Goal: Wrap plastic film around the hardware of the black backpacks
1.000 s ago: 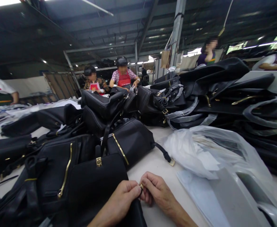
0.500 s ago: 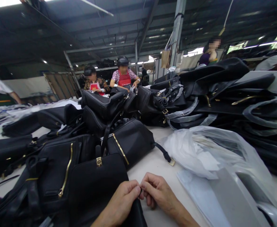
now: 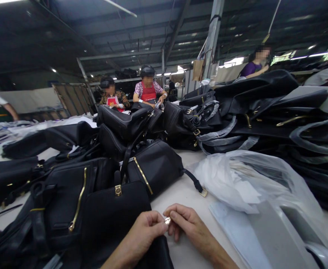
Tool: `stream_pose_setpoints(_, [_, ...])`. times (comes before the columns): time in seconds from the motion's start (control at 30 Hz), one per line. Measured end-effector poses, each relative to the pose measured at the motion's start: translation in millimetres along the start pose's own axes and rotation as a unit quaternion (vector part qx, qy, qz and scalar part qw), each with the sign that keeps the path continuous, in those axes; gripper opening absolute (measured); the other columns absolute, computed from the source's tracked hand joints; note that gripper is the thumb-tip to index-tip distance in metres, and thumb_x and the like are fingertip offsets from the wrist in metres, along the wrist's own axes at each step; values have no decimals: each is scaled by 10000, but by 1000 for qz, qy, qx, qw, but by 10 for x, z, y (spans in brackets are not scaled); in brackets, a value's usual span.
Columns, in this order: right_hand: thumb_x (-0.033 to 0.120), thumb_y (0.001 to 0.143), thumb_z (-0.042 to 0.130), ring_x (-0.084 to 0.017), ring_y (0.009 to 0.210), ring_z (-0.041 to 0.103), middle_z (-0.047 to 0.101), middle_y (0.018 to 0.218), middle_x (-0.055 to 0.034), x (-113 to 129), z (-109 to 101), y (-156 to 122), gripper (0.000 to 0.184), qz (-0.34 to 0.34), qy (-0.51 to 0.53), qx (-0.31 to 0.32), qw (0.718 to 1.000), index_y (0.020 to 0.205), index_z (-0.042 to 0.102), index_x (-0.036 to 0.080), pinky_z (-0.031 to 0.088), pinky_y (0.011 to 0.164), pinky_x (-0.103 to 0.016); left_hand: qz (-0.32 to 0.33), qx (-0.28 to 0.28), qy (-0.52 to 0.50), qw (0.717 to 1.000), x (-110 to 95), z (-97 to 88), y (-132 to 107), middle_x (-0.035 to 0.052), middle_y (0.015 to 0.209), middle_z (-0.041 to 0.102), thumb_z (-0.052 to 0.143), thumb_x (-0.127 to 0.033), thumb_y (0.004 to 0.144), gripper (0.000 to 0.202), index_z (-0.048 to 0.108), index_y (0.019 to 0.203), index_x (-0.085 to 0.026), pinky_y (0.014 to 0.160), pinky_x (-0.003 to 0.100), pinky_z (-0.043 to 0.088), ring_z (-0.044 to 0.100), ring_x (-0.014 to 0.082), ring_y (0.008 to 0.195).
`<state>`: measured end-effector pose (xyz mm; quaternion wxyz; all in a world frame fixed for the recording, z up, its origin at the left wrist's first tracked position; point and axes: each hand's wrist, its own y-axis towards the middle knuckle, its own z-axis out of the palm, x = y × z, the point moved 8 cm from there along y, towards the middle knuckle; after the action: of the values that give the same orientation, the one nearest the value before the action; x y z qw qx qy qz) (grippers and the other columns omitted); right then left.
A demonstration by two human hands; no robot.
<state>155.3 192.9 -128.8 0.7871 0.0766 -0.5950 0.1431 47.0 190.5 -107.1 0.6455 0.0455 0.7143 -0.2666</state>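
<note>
Between the fingertips of both hands is a small shiny metal piece (image 3: 167,220), too small to name exactly. My left hand (image 3: 145,231) pinches it from the left, thumb and forefinger closed. From the right, my right hand (image 3: 187,226) has its thumb and forefinger on the piece too, the other fingers curled below. Under and left of my left hand lies a black handbag (image 3: 110,220) with a gold clasp (image 3: 118,190). Just beyond the hands rests another black bag (image 3: 158,168) with a gold zip and a buckled strap (image 3: 193,180).
A clear plastic bag (image 3: 222,175) of white material lies to the right, beside a grey machine-like object (image 3: 275,231) and pale blue sheets (image 3: 231,231). Piled black bags (image 3: 264,101) with plastic-wrapped handles rise at the back right. Co-workers (image 3: 148,89) are across the table.
The small metal piece now shows bright between my fingertips, where it was mostly hidden and dark. My fingers have shifted slightly around it. The view has moved a little.
</note>
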Motion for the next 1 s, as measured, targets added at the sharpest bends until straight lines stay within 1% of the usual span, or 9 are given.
stream_pose_setpoints(0.07, [644, 779, 646, -127, 545, 599, 621, 647, -4, 16, -29, -5, 502, 3, 30, -10, 999, 863, 659, 149, 471, 446, -210, 10, -29, 38, 999, 31, -39, 14, -61, 557, 451, 665, -392, 631, 267, 508, 591, -181, 576, 264, 252, 343, 112, 579])
stream_pose_setpoints(0.13, [673, 786, 612, -135, 574, 611, 609, 668, -4, 27, -49, -12, 525, 2, 39, -23, 999, 851, 643, 153, 483, 443, -212, 20, -47, 82, 995, 45, -55, 22, -73, 538, 404, 616, -373, 642, 227, 489, 592, -192, 544, 265, 225, 316, 110, 554])
stream_pose_setpoints(0.23, [678, 737, 655, -97, 453, 541, 583, 576, 31, -15, -24, -17, 511, 18, -17, -20, 999, 785, 584, 174, 442, 410, -193, 36, -61, 143, 987, 21, -53, 14, -67, 543, 402, 576, -377, 678, 221, 476, 591, -200, 537, 265, 244, 337, 119, 555])
stream_pose_setpoints(0.33, [601, 695, 723, -67, 354, 439, 504, 459, 83, -91, -3, -24, 448, 45, -87, -22, 995, 691, 520, 202, 361, 351, -170, 51, -54, 170, 983, -23, -30, -9, -60, 571, 403, 575, -458, 724, 302, 477, 604, -199, 552, 262, 267, 348, 127, 580])
stream_pose_setpoints(0.4, [574, 732, 689, -59, 330, 403, 463, 423, 94, -110, 15, -36, 421, 52, -111, -17, 992, 645, 503, 207, 310, 327, -162, 59, -44, 173, 982, -46, -11, -27, -56, 593, 406, 560, -473, 754, 313, 486, 627, -196, 563, 261, 279, 353, 130, 596])
stream_pose_setpoints(0.5, [608, 768, 630, -49, 318, 389, 468, 428, 86, -98, 54, -61, 447, 48, -115, 5, 992, 625, 505, 204, 273, 320, -159, 68, -35, 176, 981, -67, 2, -53, -52, 608, 415, 536, -418, 779, 261, 497, 650, -194, 573, 263, 296, 370, 135, 608])
stream_pose_setpoints(0.7, [695, 760, 598, -64, 331, 445, 504, 433, 70, -129, 95, -78, 518, 53, -82, 46, 994, 660, 524, 193, 332, 347, -164, 55, 8, 125, 991, -80, 15, -81, -42, 649, 467, 538, -301, 700, 119, 523, 718, -185, 628, 272, 331, 422, 146, 653])
stream_pose_setpoints(0.83, [713, 763, 584, -79, 352, 498, 543, 446, 51, -149, 118, -77, 537, 63, -65, 62, 994, 683, 537, 185, 383, 376, -172, 25, 13, 89, 996, -64, -7, -61, -48, 606, 461, 544, -312, 638, 134, 490, 663, -192, 593, 273, 289, 381, 131, 608])
stream_pose_setpoints(1.0, [676, 780, 607, -93, 393, 562, 594, 475, 27, -149, 144, -109, 513, 79, -38, 82, 993, 716, 565, 169, 436, 421, -180, 13, 16, 57, 998, -40, -18, -43, -51, 587, 471, 563, -328, 628, 158, 488, 643, -191, 574, 267, 276, 363, 117, 579])
